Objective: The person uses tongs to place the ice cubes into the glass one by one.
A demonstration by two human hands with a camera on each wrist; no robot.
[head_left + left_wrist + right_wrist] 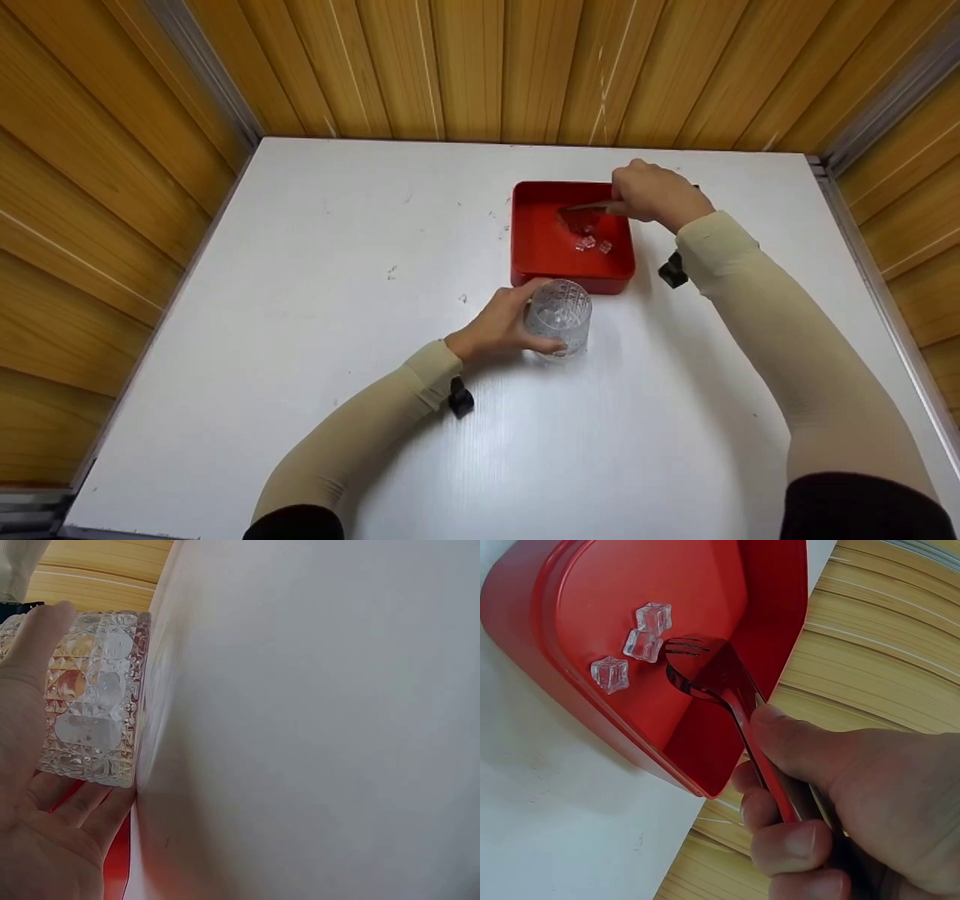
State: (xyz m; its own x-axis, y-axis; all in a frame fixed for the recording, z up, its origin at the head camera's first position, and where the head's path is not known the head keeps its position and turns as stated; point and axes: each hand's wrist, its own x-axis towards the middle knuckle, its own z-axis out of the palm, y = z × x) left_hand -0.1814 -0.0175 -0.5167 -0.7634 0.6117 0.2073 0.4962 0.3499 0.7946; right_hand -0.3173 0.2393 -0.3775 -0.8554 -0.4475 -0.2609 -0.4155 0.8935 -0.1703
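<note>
In the head view my left hand (510, 322) grips a clear glass (559, 319) that stands upright on the table in front of a red tray (536, 247). Thumb and fingers wrap around the patterned wall of the glass (90, 705) in the left wrist view. My right hand (840, 795) holds shiny metal tongs (742, 716) by the handle, with their slotted head down inside the tray. Clear ice cubes (643, 645) lie on the tray floor. Two touch each other close to the tongs' tips, and a third cube (610, 675) sits apart.
The white table (360, 300) carries scattered small dark marks. Wood-patterned walls (465, 67) rise behind the table and along both sides, with metal frame posts (202, 67) at the corners. High tray sides surround the cubes.
</note>
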